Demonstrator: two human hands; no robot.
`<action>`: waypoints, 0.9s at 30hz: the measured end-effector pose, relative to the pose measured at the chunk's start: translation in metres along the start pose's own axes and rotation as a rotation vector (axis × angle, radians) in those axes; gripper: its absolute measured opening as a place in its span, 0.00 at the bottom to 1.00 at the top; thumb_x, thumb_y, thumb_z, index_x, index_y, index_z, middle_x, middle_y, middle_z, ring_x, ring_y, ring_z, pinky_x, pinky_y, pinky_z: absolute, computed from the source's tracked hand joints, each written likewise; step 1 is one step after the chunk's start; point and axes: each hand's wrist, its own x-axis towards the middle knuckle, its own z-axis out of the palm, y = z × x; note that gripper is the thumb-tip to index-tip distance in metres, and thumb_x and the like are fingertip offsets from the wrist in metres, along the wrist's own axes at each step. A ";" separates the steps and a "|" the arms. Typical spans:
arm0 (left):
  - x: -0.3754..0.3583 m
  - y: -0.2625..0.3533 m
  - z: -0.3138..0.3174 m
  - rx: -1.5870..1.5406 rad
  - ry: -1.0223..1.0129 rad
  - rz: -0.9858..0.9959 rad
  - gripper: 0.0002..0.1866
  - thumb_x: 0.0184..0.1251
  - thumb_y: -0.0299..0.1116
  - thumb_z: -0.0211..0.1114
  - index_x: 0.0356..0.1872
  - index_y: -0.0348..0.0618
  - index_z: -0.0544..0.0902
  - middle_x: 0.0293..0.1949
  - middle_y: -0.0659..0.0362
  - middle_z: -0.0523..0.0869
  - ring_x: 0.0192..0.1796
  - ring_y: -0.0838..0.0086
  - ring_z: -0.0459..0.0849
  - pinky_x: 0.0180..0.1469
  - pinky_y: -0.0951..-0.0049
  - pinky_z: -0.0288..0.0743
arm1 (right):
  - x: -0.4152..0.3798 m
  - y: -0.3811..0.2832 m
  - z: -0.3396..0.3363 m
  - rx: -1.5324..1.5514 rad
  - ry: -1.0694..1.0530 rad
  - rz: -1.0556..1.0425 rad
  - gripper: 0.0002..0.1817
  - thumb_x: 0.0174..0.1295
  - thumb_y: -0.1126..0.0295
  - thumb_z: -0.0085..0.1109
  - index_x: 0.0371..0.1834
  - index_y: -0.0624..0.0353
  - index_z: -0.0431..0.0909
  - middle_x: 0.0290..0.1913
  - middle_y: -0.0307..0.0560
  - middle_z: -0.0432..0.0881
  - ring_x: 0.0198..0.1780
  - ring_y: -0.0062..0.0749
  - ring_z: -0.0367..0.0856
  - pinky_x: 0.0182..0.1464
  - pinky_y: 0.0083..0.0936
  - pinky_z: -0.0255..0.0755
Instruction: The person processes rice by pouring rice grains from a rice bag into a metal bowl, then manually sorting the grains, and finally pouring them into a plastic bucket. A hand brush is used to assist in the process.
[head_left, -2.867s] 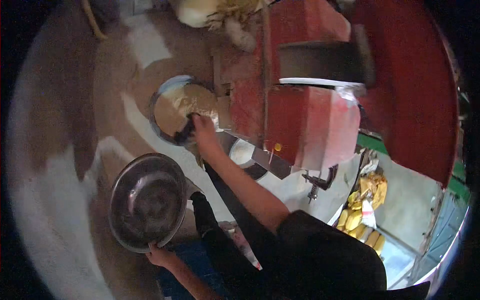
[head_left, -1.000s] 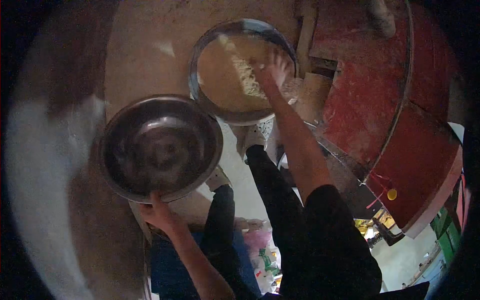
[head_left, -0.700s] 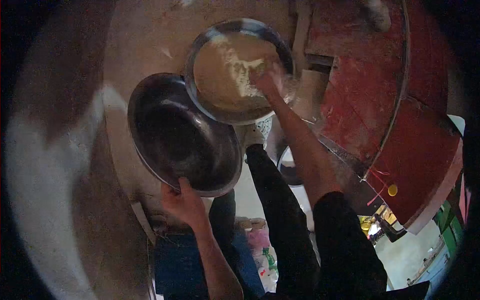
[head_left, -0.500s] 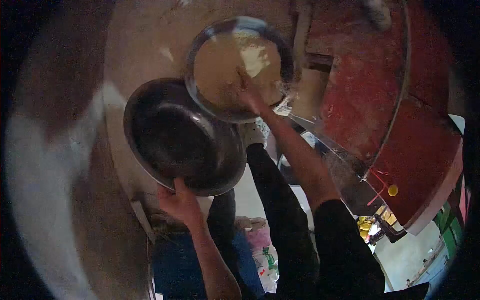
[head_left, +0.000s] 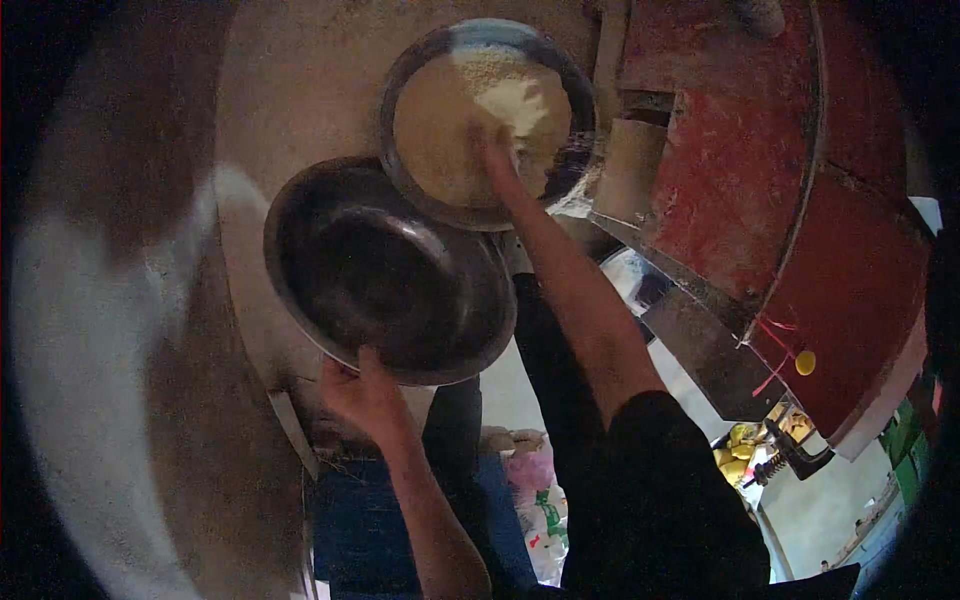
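My left hand (head_left: 368,398) grips the near rim of a dark metal basin (head_left: 370,275), thumb over the edge, holding it tilted. No contents show inside this basin. Its upper right edge overlaps a second round metal basin (head_left: 572,75) filled with a yellowish, grainy or floury material (head_left: 435,125). Reaching into that filled basin, my right hand (head_left: 492,150) is at the surface of the material, beside a brightly lit patch. Motion smears its fingers, and they partly sink from sight against the material.
A brown surface (head_left: 295,90) lies behind and left of the basins. On the right stands a red-topped piece (head_left: 735,190) with a curved seam, red string and a yellow disc (head_left: 805,362). Below it are a metal spring (head_left: 768,468) and yellow items (head_left: 738,450). Blue material (head_left: 365,530) lies low down.
The dark basin and my left hand have shifted slightly right in view. My right hand has moved slightly upward over the yellowish material. The whole view has shifted a little too.
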 end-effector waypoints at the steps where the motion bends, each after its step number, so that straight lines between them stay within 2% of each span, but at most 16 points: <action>1: -0.002 0.001 0.001 0.001 0.006 0.003 0.12 0.55 0.22 0.57 0.40 0.28 0.78 0.38 0.52 0.83 0.38 0.70 0.80 0.45 0.70 0.73 | 0.004 0.003 0.000 0.045 0.013 0.006 0.45 0.60 0.39 0.47 0.72 0.59 0.47 0.69 0.54 0.57 0.63 0.41 0.65 0.62 0.37 0.60; 2: -0.008 0.005 0.004 0.023 0.016 0.014 0.12 0.54 0.22 0.57 0.40 0.28 0.78 0.37 0.52 0.83 0.38 0.69 0.80 0.45 0.70 0.73 | 0.007 0.005 0.000 0.091 0.026 0.011 0.45 0.60 0.39 0.47 0.72 0.58 0.46 0.69 0.53 0.56 0.63 0.41 0.64 0.63 0.37 0.59; 5: -0.011 0.004 0.009 0.011 0.045 0.003 0.12 0.54 0.22 0.57 0.40 0.28 0.77 0.37 0.52 0.83 0.37 0.70 0.80 0.44 0.71 0.73 | 0.066 0.034 -0.032 0.244 0.403 -0.032 0.42 0.62 0.44 0.48 0.72 0.56 0.47 0.69 0.51 0.56 0.66 0.41 0.59 0.65 0.38 0.56; 6: -0.008 0.006 0.010 -0.018 0.065 -0.034 0.12 0.55 0.22 0.57 0.40 0.28 0.77 0.36 0.52 0.83 0.38 0.71 0.79 0.44 0.72 0.72 | 0.074 0.028 -0.030 -0.291 0.362 -0.009 0.40 0.62 0.46 0.49 0.72 0.55 0.48 0.69 0.51 0.57 0.67 0.42 0.58 0.66 0.39 0.54; 8: -0.009 0.014 0.014 -0.049 0.082 -0.051 0.12 0.55 0.21 0.57 0.41 0.28 0.77 0.37 0.52 0.83 0.39 0.71 0.79 0.45 0.72 0.71 | 0.091 0.018 -0.018 -0.820 0.304 -0.004 0.39 0.63 0.48 0.51 0.72 0.54 0.49 0.68 0.51 0.57 0.68 0.42 0.56 0.67 0.39 0.52; 10: -0.005 0.022 0.012 -0.065 0.090 -0.077 0.12 0.55 0.21 0.57 0.42 0.28 0.77 0.38 0.52 0.83 0.39 0.72 0.79 0.45 0.73 0.71 | 0.064 -0.030 -0.004 0.215 -0.092 -0.186 0.38 0.62 0.49 0.51 0.71 0.53 0.51 0.69 0.52 0.56 0.68 0.45 0.56 0.68 0.42 0.48; 12: -0.002 0.027 0.007 0.055 0.037 -0.147 0.13 0.55 0.20 0.56 0.43 0.28 0.76 0.39 0.53 0.82 0.41 0.73 0.78 0.47 0.75 0.69 | 0.057 -0.035 0.001 0.041 0.006 -0.325 0.35 0.63 0.49 0.49 0.70 0.54 0.55 0.68 0.54 0.58 0.68 0.45 0.56 0.68 0.40 0.49; 14: 0.000 0.033 0.005 0.047 0.062 -0.142 0.12 0.56 0.20 0.56 0.42 0.28 0.76 0.39 0.53 0.82 0.41 0.73 0.78 0.46 0.75 0.69 | 0.052 -0.032 -0.003 -0.516 0.565 0.060 0.37 0.63 0.44 0.47 0.68 0.59 0.58 0.66 0.57 0.60 0.67 0.47 0.59 0.68 0.39 0.50; 15: 0.001 0.035 0.006 0.031 0.084 -0.148 0.12 0.56 0.21 0.56 0.42 0.28 0.76 0.39 0.54 0.82 0.41 0.73 0.78 0.46 0.74 0.69 | 0.050 -0.031 0.002 -0.509 0.568 0.059 0.37 0.63 0.44 0.47 0.68 0.59 0.58 0.66 0.57 0.60 0.67 0.47 0.59 0.68 0.39 0.50; 17: 0.007 0.030 0.005 -0.018 0.068 -0.083 0.12 0.56 0.21 0.55 0.42 0.28 0.76 0.39 0.54 0.82 0.40 0.73 0.78 0.45 0.74 0.70 | 0.049 -0.020 0.013 -0.303 0.171 -0.180 0.43 0.61 0.39 0.44 0.69 0.62 0.54 0.66 0.57 0.61 0.67 0.48 0.59 0.68 0.39 0.53; 19: 0.007 0.026 -0.001 -0.053 0.062 -0.027 0.12 0.56 0.21 0.54 0.42 0.29 0.76 0.39 0.54 0.82 0.40 0.73 0.78 0.45 0.74 0.70 | 0.081 0.020 -0.003 -0.311 0.118 -0.144 0.44 0.61 0.38 0.45 0.70 0.62 0.50 0.68 0.58 0.58 0.68 0.48 0.56 0.69 0.40 0.51; 20: 0.006 0.027 -0.004 -0.027 0.082 0.007 0.12 0.56 0.21 0.54 0.41 0.29 0.77 0.38 0.54 0.82 0.39 0.74 0.78 0.44 0.75 0.70 | 0.098 0.046 -0.007 0.082 -0.088 -0.129 0.45 0.61 0.39 0.47 0.71 0.61 0.48 0.68 0.58 0.57 0.69 0.48 0.55 0.69 0.40 0.51; 22: 0.003 0.035 0.001 -0.011 0.093 0.039 0.12 0.56 0.22 0.53 0.41 0.29 0.77 0.37 0.55 0.82 0.38 0.74 0.78 0.43 0.75 0.69 | 0.133 0.098 -0.017 0.927 -0.438 0.146 0.46 0.61 0.42 0.51 0.72 0.61 0.43 0.70 0.58 0.54 0.71 0.47 0.52 0.69 0.40 0.51; 24: 0.004 0.050 0.008 0.012 0.180 -0.097 0.12 0.54 0.22 0.54 0.39 0.29 0.77 0.33 0.57 0.81 0.35 0.75 0.77 0.40 0.76 0.69 | 0.138 0.106 0.027 -0.260 -0.074 -0.401 0.47 0.60 0.43 0.53 0.72 0.61 0.43 0.69 0.59 0.55 0.69 0.48 0.57 0.68 0.40 0.54; 26: 0.007 0.032 0.002 0.059 0.141 -0.013 0.12 0.54 0.22 0.54 0.39 0.29 0.76 0.32 0.57 0.80 0.34 0.76 0.76 0.39 0.77 0.68 | 0.020 -0.045 0.027 -0.021 -0.123 -0.209 0.50 0.57 0.39 0.53 0.72 0.62 0.43 0.70 0.58 0.55 0.68 0.49 0.58 0.67 0.41 0.56; 27: 0.010 0.029 0.001 0.094 0.100 0.070 0.12 0.54 0.23 0.54 0.39 0.29 0.76 0.32 0.58 0.80 0.33 0.76 0.75 0.39 0.77 0.68 | 0.011 -0.066 0.021 -0.127 -0.131 -0.218 0.51 0.56 0.38 0.53 0.72 0.62 0.43 0.70 0.58 0.53 0.69 0.48 0.55 0.67 0.41 0.55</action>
